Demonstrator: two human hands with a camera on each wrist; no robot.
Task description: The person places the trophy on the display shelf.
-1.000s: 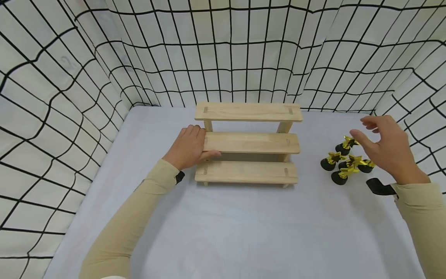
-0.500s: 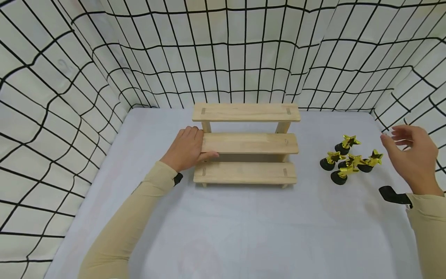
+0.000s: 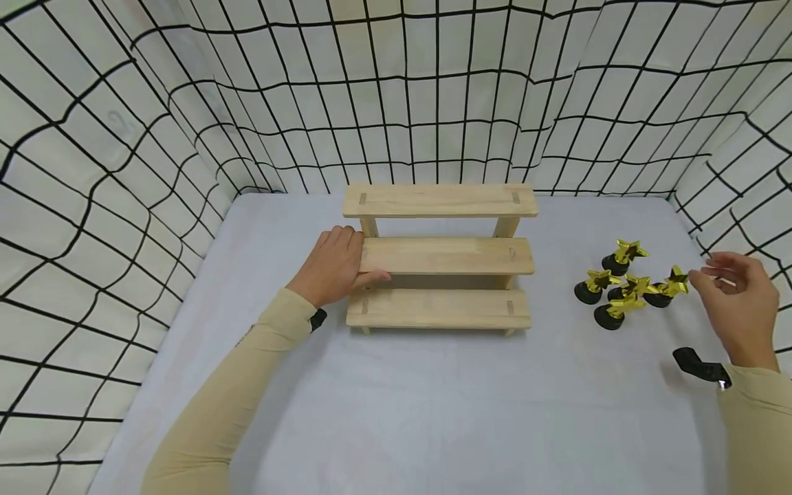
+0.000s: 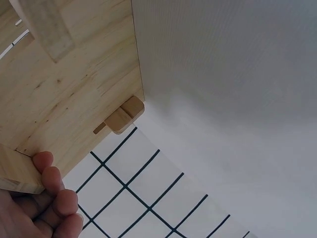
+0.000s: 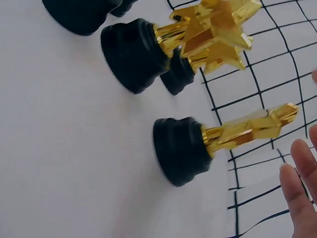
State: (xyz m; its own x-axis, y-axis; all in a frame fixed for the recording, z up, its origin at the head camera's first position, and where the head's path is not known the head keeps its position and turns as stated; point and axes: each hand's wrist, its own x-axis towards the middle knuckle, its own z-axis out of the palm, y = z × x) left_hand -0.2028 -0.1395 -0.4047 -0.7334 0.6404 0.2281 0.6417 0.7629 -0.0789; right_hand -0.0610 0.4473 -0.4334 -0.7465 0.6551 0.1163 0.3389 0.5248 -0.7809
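1. Okay, from my end of the feed: the wooden stand (image 3: 445, 256) sits mid-table, three shelves stepping up toward 12 o'clock. Five gold star trophies (image 3: 634, 285) are bunched at 3 o'clock from it, on the white cloth (image 3: 433, 412).
2. My left hand (image 3: 334, 265) is at the stand's 9 o'clock, clamped round the end of the middle shelf, thumb along the front edge. I'd guess that's just to steady the thing.
3. My right hand (image 3: 739, 302) is out past the bunch, at its 3 o'clock. Fingers and thumb are apart, nothing between them. The nearest trophy (image 3: 668, 289) stands right beside them, so it looks like the handiest one to reach; having the bunch on this side seems to suit the right arm.
4. Head cam makes thumb and star look almost touching. Right wrist cam sorts that out: clear gap between the fingertips (image 5: 292, 183) and the star, plus the black base (image 5: 181, 151) flat on the cloth. Can't see that base so well from above.
5. Left wrist cam gets under the shelf, where curled fingers (image 4: 64, 203) wrap the board end. From up top you only get the back of the hand. It doesn't show any trophies, though.
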